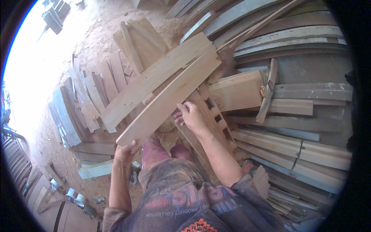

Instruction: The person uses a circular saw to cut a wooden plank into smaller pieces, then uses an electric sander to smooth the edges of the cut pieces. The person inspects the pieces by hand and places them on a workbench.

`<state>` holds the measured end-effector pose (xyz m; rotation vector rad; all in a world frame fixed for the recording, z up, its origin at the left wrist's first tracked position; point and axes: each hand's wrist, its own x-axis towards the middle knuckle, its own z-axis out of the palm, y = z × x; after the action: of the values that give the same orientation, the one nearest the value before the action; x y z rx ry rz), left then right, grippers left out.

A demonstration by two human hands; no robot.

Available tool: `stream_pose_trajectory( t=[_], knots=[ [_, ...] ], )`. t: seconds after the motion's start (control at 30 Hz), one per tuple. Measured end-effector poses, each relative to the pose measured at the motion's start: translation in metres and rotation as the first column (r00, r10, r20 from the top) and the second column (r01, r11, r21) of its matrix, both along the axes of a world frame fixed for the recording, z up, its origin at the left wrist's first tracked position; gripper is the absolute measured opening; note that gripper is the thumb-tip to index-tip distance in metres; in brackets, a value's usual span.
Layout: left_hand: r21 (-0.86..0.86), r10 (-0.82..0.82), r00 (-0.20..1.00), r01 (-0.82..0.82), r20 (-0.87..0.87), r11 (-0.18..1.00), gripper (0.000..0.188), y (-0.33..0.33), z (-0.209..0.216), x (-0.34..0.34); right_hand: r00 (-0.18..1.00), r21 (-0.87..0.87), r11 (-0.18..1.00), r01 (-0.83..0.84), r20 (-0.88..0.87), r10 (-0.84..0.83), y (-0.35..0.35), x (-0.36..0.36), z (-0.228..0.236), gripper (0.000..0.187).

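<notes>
A long, pale wooden plank point(170, 98) slants from near my waist up toward the far right. My left hand point(125, 152) is closed around its near end, with the thumb on the edge and the other fingers partly hidden. Midway along the near edge, my right hand point(189, 118) has curled fingers, their tips touching the plank. Just beyond lies a second wide board point(158, 77), roughly parallel, with a narrow gap between the two.
Stacked planks point(235, 91) stand close on the right, by a wooden piece with slots point(210, 112). More long boards point(293, 42) fill the far right. Offcuts point(98, 89) lie on the dusty ground at left. Small cups point(79, 200) sit at lower left.
</notes>
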<state>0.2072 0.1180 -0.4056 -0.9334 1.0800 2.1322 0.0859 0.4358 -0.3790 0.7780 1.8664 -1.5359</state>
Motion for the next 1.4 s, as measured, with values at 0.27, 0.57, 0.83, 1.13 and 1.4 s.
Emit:
stream_pose_trajectory(
  t=[0.27, 0.57, 0.83, 1.13, 1.4],
  knots=[
    [-0.309, -0.212, 0.963, 0.154, -0.166, 0.939, 0.047, 0.054, 0.071, 0.132, 0.966, -0.224, 0.962, 0.155, -0.169, -0.195, 0.021, 0.127, 0.027, 0.032],
    [-0.825, -0.639, 0.548, -0.196, -0.54, 0.53, 0.076, 0.169, 0.189, 0.261, 0.902, -0.425, 0.886, -0.182, -0.431, -0.021, 0.046, 0.199, 0.086, 0.05],
    [-0.619, -0.375, 0.645, -0.197, -0.665, 0.76, 0.086, 0.268, 0.233, 0.176, 0.87, -0.234, 0.952, -0.199, -0.49, 0.061, 0.115, 0.287, 0.099, 0.05],
    [-0.555, -0.342, 0.624, -0.18, -0.703, 0.812, 0.069, 0.288, 0.266, 0.122, 0.893, -0.11, 0.992, -0.067, -0.449, 0.01, 0.177, 0.355, 0.107, 0.045],
    [-0.514, -0.295, 0.637, -0.188, -0.712, 0.837, 0.048, 0.295, 0.274, 0.12, 0.87, -0.156, 0.984, -0.085, -0.492, -0.003, 0.181, 0.358, 0.08, 0.044]
  ],
)
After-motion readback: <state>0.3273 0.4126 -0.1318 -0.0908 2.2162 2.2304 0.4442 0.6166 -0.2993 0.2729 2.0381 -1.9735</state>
